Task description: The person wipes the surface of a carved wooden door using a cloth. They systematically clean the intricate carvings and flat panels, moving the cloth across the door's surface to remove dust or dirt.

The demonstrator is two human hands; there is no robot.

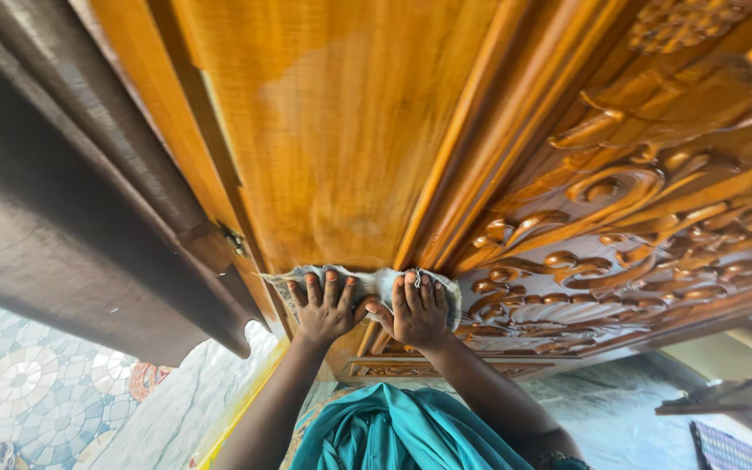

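Head view: left hand (324, 309), right hand (419, 312) flat, fingers spread, pressing grey cloth (367, 283) on glossy carved wooden door (341, 130).

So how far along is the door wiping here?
Done: a damp-looking darker area on the plain panel. In hand: left hand and right hand press a cloth low on the door. Left: the carved panel shows no such patch.

We've just got one head-worn cam, looking steeply down along the carved wooden door (480, 148) right in front, super close, floor (36, 392) visible at the bottom.
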